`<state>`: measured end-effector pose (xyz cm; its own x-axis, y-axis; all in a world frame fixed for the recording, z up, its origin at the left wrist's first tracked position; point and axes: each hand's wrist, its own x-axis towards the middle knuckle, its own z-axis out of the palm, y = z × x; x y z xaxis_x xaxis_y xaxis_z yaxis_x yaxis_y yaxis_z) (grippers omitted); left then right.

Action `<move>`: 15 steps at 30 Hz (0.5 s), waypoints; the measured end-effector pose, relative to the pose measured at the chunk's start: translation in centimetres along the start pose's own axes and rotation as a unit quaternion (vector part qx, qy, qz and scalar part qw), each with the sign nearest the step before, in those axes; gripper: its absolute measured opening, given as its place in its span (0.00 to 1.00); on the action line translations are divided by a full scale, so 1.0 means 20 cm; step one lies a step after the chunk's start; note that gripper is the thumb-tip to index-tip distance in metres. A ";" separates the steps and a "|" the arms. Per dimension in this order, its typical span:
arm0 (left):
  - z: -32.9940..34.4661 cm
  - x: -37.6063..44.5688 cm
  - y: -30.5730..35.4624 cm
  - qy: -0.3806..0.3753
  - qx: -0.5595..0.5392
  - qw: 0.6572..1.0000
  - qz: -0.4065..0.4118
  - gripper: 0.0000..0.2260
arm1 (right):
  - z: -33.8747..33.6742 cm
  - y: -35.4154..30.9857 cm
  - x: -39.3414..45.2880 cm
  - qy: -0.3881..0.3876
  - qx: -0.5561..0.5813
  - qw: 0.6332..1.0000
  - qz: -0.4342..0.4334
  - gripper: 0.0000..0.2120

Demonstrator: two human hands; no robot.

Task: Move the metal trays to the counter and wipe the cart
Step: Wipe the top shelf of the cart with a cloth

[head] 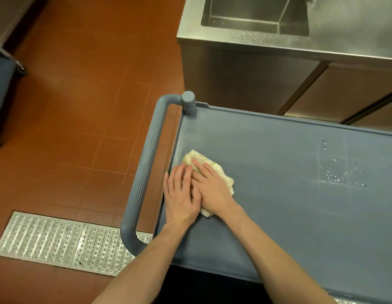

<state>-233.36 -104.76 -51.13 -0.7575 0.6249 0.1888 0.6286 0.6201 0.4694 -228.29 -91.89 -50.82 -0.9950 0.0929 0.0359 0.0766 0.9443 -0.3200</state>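
I'm on the wiping step — no metal trays are on the cart's top shelf [278, 172] now, so I judge the carrying part finished for this shelf, though the trays themselves are out of sight. Both of my hands lie flat, fingers straight, on the pale folded cloth [209, 166]: my left hand [181, 194] presses its handle-side edge, and my right hand [212, 186] covers its middle, overlapping the left. The cloth sits on the shelf just beside the cart handle [144, 172], close against the raised rim at that end.

Well away from the handle, toward the shelf's far end, water droplets [341, 174] and faint streaks are not yet wiped. The next move, as I see it, calls for steady downward pressure while I sweep the cloth away from the handle and across those drops — keeping it flat so it doesn't bunch under my palms.
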 end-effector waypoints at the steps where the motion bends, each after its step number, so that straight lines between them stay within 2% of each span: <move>1: 0.00 0.00 0.00 0.000 0.000 1.000 -0.006 0.27 | 0.01 0.01 -0.03 0.006 0.003 1.000 0.002 0.26; 8: 0.01 -0.01 0.00 -0.016 0.000 1.000 -0.013 0.27 | 0.02 0.02 -0.20 0.085 -0.022 0.989 0.121 0.22; 15: 0.01 0.03 0.01 -0.025 0.027 0.999 -0.001 0.26 | -0.01 0.16 -0.31 0.123 -0.035 0.956 0.263 0.22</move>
<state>-233.62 -104.27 -51.11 -0.7498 0.6458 0.1440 0.6367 0.6451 0.4225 -221.84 -89.29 -51.81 -0.7734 0.6239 0.1124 0.5748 0.7648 -0.2910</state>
